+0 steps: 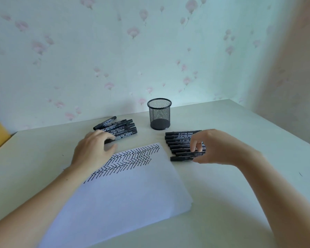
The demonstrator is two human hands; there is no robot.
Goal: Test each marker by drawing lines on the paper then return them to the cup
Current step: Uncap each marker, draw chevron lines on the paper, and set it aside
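Nearest lies the paper (125, 190), angled on the tabletop (240, 203), its far edge filled with rows of short black test strokes while the near part is blank, presumably room kept for more lines. Beyond its far left corner the left hand (91, 151) reaches onto the left group of markers (117, 129); its fingers (108, 137) curl over the nearest one, though whether they actually grip it or only rest on it I cannot tell. To the right of the paper, the right hand (217, 147) hangs over the right row of markers (182, 144), which lie side by side, caps pointing left. Its fingers (195, 146) bend down narrowly onto the middle of the row, touching the barrels as if gathering or picking one; no marker is clearly lifted. Two separate groups suggest sorting, tested from untested, but which is which cannot be told. Farthest, between the groups and near the wall, the black mesh cup (159, 113) stands upright and looks empty, so the return step seems not yet done.
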